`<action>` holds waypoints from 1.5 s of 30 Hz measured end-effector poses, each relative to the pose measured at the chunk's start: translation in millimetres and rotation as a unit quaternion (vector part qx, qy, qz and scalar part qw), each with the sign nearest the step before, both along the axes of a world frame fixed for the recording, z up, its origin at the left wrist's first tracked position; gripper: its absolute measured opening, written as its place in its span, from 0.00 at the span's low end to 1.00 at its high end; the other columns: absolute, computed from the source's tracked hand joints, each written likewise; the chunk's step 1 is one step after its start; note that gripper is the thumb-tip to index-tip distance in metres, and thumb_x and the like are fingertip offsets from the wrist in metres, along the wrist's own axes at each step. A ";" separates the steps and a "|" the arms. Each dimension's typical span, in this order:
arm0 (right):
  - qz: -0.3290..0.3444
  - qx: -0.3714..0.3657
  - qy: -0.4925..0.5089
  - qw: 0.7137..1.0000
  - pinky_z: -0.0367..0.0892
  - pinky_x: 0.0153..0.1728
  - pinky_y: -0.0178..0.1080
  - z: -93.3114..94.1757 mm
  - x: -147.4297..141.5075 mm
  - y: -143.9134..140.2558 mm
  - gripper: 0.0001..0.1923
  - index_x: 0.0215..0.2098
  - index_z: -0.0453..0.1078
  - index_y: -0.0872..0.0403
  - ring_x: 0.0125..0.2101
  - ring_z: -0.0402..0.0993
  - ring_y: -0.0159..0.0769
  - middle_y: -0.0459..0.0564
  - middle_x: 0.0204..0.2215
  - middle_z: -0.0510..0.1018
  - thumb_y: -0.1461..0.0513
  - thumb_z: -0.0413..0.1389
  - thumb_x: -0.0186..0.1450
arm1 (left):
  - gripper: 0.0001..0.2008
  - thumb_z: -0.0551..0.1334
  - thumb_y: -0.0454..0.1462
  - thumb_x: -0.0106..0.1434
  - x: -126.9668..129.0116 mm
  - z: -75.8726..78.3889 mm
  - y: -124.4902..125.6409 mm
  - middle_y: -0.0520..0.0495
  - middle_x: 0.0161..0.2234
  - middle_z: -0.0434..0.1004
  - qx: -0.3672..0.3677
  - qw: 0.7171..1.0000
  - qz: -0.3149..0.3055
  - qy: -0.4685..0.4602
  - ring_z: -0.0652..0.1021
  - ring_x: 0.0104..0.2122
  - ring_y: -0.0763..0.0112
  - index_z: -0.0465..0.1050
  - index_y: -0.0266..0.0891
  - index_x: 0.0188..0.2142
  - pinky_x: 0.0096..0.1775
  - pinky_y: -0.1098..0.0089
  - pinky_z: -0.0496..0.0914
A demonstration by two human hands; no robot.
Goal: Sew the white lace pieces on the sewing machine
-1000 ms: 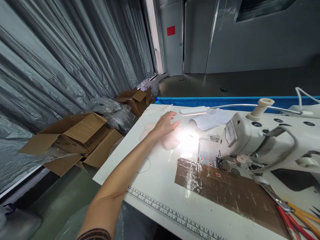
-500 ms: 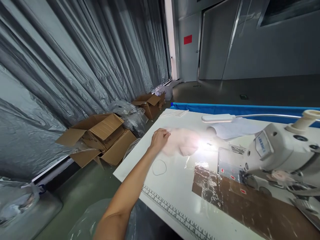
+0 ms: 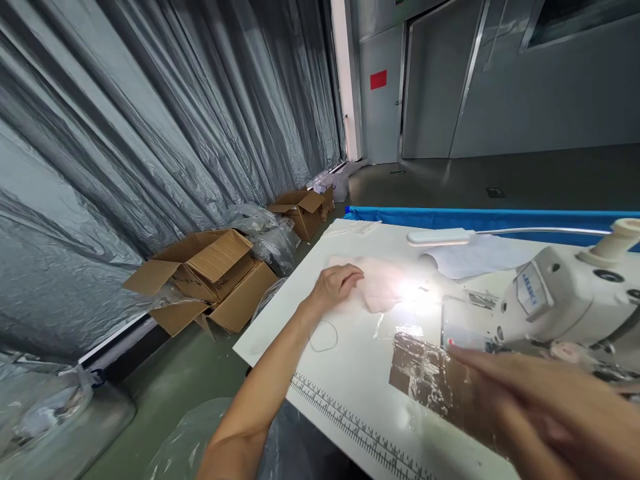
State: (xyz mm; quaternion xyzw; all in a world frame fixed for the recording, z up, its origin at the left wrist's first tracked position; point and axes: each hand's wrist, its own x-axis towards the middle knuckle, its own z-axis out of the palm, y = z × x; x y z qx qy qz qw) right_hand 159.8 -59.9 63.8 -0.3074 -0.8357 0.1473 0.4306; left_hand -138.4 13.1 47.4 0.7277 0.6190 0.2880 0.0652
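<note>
A thin, pale pink piece of fabric (image 3: 377, 293) lies on the white table (image 3: 370, 380), washed out by a bright light at its right side. My left hand (image 3: 340, 283) is closed on its left part, thumb and fingers drawn together. At the lower right, my right hand (image 3: 545, 400) is blurred by motion above the brown taped panel (image 3: 415, 373), in front of the sewing machine (image 3: 540, 293); what it holds, if anything, cannot be made out. The machine's needle area is lost in glare.
A thin loop (image 3: 324, 337) lies near my left forearm. Ruler markings (image 3: 345, 423) run along the near table edge. Behind the fabric are a white wand-shaped lamp (image 3: 440, 237) and white cloth (image 3: 460, 258). Open cardboard boxes (image 3: 215, 267) and plastic bags (image 3: 270, 240) stand on the floor, left.
My left hand has moved right across the table, toward the light, and the fabric's left part is bunched closer. My right hand has come into view at the lower right.
</note>
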 end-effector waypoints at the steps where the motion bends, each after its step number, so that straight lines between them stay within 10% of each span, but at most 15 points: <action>1: 0.024 0.006 -0.027 0.999 0.76 0.30 0.39 -0.9 -8.6 4.7 0.22 0.59 0.60 0.36 0.33 0.77 0.39 0.48 0.37 0.78 0.59 0.52 0.68 | 0.09 0.57 0.37 0.68 10.2 3.9 -6.1 0.50 0.33 0.81 -0.020 0.999 -0.045 -0.013 0.80 0.32 0.73 0.76 0.40 0.40 0.40 0.74 0.73; 5: 0.082 -0.089 -0.098 0.988 0.71 0.50 0.48 -21.6 -27.6 14.4 0.42 0.70 0.36 0.47 0.55 0.67 0.46 0.56 0.58 0.67 0.57 0.55 0.65 | 0.08 0.61 0.38 0.65 55.7 23.9 -41.4 0.49 0.33 0.82 -0.197 0.918 -0.322 -0.119 0.81 0.32 0.74 0.78 0.39 0.39 0.37 0.78 0.73; 8: 0.137 -0.236 -0.115 0.955 0.66 0.54 0.48 -36.4 -12.8 -0.8 0.47 0.70 0.32 0.45 0.58 0.63 0.46 0.55 0.61 0.63 0.55 0.57 0.64 | 0.07 0.65 0.37 0.62 75.7 38.0 -67.0 0.48 0.30 0.81 -0.279 0.851 -0.407 -0.177 0.78 0.26 0.76 0.79 0.37 0.39 0.30 0.79 0.72; 15: 0.167 -0.531 -0.058 0.828 0.66 0.34 0.35 -42.5 48.7 -27.7 0.20 0.48 0.72 0.51 0.30 0.70 0.34 0.46 0.28 0.74 0.49 0.57 0.63 | 0.14 0.65 0.45 0.60 91.4 28.4 -63.7 0.47 0.29 0.80 -0.375 0.847 -0.246 -0.287 0.78 0.24 0.76 0.76 0.34 0.35 0.24 0.78 0.72; 20: 0.032 -0.446 -0.167 0.879 0.58 0.25 0.35 -48.3 67.4 0.6 0.17 0.34 0.75 0.52 0.25 0.65 0.33 0.46 0.24 0.72 0.49 0.53 0.65 | 0.14 0.65 0.44 0.61 118.5 -9.3 -41.9 0.47 0.26 0.79 -0.379 0.840 -0.188 -0.340 0.79 0.23 0.74 0.70 0.34 0.33 0.24 0.76 0.72; 25: -0.090 -0.408 -0.111 0.902 0.66 0.36 0.40 -52.9 72.1 10.7 0.18 0.42 0.74 0.48 0.35 0.73 0.42 0.46 0.32 0.78 0.46 0.53 0.63 | 0.18 0.69 0.47 0.56 129.7 -31.0 -34.2 0.44 0.27 0.79 -0.331 0.826 -0.116 -0.442 0.81 0.28 0.68 0.68 0.34 0.31 0.30 0.70 0.76; 37: -0.130 -0.525 0.044 0.840 0.61 0.27 0.36 -54.2 57.9 11.9 0.26 0.33 0.71 0.51 0.24 0.68 0.36 0.47 0.25 0.79 0.38 0.51 0.62 | 0.17 0.72 0.41 0.56 123.8 -19.1 -38.0 0.32 0.48 0.76 -0.336 0.632 -0.123 -0.687 0.79 0.47 0.54 0.66 0.33 0.30 0.56 0.55 0.68; 45: -0.155 -0.494 0.094 0.851 0.58 0.22 0.35 -53.8 54.6 10.0 0.29 0.27 0.71 0.51 0.18 0.61 0.32 0.47 0.22 0.76 0.36 0.50 0.60 | 0.14 0.69 0.37 0.59 128.2 -18.0 -40.6 0.37 0.42 0.79 -0.315 0.621 -0.093 -0.712 0.81 0.42 0.59 0.64 0.34 0.31 0.51 0.58 0.72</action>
